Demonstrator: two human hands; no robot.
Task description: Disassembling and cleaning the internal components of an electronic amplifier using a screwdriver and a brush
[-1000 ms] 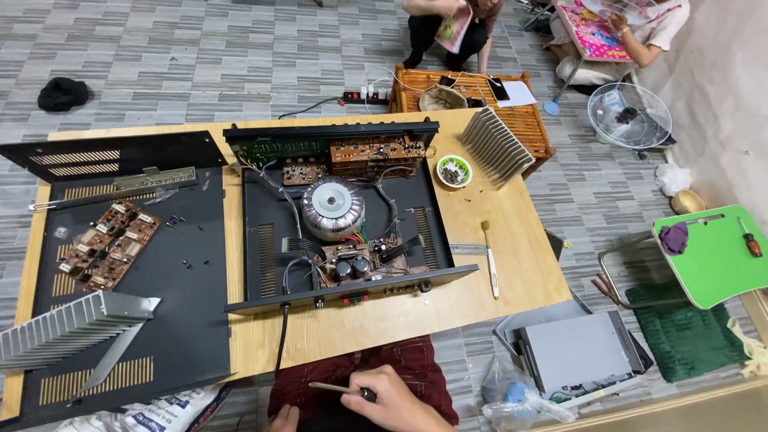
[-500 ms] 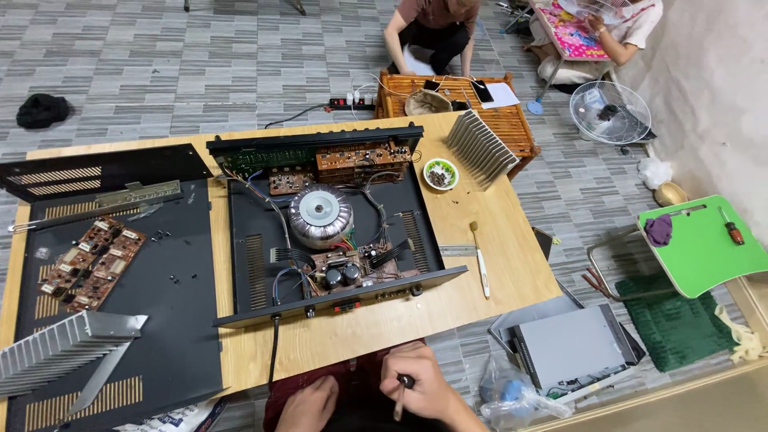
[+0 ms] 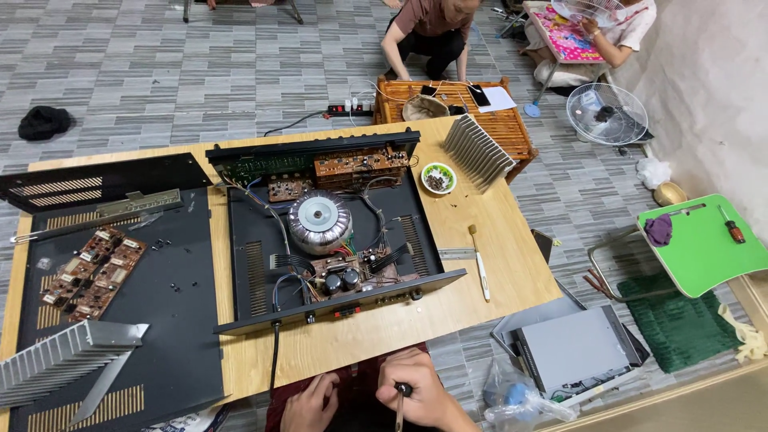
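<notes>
Opened black metal amplifier chassis lies on the light wooden table, well ahead of both hands. Right hand is fisted around a slim black-handled screwdriver, shaft pointing down; left hand, loosely curled and holding nothing, sits just beside it.

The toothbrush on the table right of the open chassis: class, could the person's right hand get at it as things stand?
Probably yes. The toothbrush lies alone on bare wood with nothing over it, though the right hand already has its grip on a thin tool below the table edge.
</notes>
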